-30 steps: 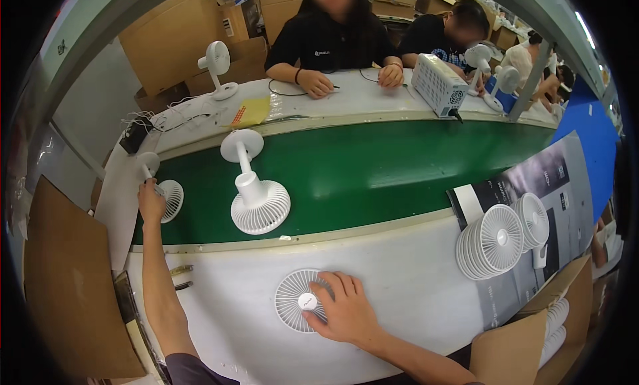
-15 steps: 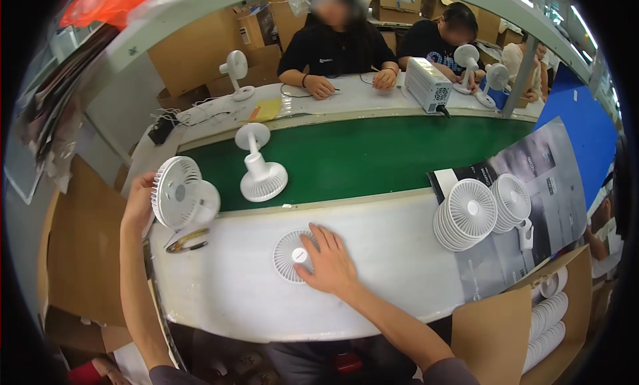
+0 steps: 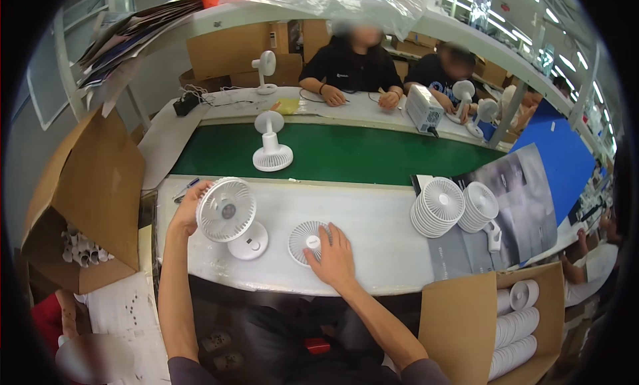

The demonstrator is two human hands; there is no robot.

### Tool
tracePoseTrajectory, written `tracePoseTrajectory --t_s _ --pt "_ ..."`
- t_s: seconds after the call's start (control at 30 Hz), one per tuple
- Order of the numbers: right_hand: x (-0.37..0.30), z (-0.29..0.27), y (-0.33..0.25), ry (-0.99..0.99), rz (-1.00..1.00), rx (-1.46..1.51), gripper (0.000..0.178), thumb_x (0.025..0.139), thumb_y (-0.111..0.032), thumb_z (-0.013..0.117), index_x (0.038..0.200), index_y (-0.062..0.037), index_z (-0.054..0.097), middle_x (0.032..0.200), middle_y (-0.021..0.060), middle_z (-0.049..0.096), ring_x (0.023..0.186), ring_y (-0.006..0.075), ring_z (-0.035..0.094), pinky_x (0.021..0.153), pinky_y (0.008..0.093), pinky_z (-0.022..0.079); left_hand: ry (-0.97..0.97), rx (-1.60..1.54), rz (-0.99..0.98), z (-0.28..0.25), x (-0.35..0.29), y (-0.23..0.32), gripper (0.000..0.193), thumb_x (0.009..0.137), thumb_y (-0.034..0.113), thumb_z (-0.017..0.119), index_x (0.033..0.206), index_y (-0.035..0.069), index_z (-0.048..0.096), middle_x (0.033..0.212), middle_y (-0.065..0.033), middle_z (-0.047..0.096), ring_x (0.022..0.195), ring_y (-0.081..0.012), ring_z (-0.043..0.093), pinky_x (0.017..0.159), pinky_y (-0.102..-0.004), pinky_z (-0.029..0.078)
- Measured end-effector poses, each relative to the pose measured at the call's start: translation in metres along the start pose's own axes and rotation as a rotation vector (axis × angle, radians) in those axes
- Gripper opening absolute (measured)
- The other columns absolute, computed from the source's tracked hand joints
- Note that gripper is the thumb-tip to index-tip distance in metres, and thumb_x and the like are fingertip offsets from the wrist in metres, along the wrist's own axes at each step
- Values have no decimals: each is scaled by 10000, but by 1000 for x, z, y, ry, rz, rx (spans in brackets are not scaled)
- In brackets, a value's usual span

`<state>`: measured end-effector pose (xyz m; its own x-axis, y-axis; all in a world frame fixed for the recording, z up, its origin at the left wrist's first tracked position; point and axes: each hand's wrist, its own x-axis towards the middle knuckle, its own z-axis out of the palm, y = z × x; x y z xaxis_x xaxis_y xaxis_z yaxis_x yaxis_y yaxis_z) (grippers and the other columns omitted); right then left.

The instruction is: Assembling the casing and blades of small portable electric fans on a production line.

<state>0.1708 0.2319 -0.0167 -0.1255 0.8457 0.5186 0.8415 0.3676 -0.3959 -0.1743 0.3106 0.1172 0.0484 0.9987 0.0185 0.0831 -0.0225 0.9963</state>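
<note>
A white desk fan [image 3: 247, 246] stands on the near white tabletop with its round head tilted toward me. My left hand [image 3: 188, 210] grips the rim of that head from the left, some fingers hidden behind it. To the right of the fan's base, a round white fan grille [image 3: 305, 244] with a small centre disc lies flat on the table. My right hand [image 3: 336, 258] rests over the grille's right side, thumb and fingers spread and touching it.
Stacked grilles [image 3: 439, 208] stand at right on a printed grey sheet [image 3: 516, 205]. An open carton [image 3: 459, 318] holds more grilles; another carton [image 3: 93, 198] is at left. Another fan [image 3: 272, 157] stands on the green belt [image 3: 359, 152]. Co-workers sit beyond. Pliers [image 3: 186, 190] lie behind my left hand.
My left hand has brought the fan from the table's left end nearer to me, its head now facing me. My right hand stays on the grille. The whole view has shifted.
</note>
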Motion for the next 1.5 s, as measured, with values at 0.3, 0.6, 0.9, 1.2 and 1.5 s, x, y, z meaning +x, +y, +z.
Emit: tracePoseTrajectory --t_s 0.3,0.6,0.9,1.2,1.5 --pt "-37 -6 -29 -59 -122 -64 707 858 -452 680 1380 -3 518 1462 274 394 1341 440 391 1125 496 327 228 344 417 34 -102 45 327 895 17 611 1222 38 607 1172 -118 662 934 -235 636 828 -315 511" --pt "-44 -21 -46 -144 -93 -51 783 768 -552 739 1341 -52 553 1479 276 351 1349 494 329 1145 559 271 435 575 563 71 -119 20 502 863 22 665 1343 44 521 1190 -141 654 1030 -293 643 906 -375 510" --pt "-65 -56 -34 -56 23 341 787 688 -476 841 1292 -56 560 1455 257 364 1330 472 365 1109 553 339 525 279 508 81 -147 14 554 862 32 668 1387 28 491 1301 -173 599 1164 -322 595 1017 -383 462" --pt "-66 -165 -99 36 -176 559 898 616 -392 909 1354 -49 530 1476 293 337 1337 457 393 1079 527 396 289 -18 279 143 -240 4 590 859 -5 633 1429 14 483 1381 -167 541 1237 -300 541 1086 -379 407" --pt "-109 -136 -90 -326 -242 270 1016 657 -468 863 1471 -35 436 1523 335 274 1402 464 334 1110 521 364 140 -732 -228 196 -249 -79 426 1022 126 451 1441 54 468 1305 -150 585 1126 -196 590 944 -320 501"
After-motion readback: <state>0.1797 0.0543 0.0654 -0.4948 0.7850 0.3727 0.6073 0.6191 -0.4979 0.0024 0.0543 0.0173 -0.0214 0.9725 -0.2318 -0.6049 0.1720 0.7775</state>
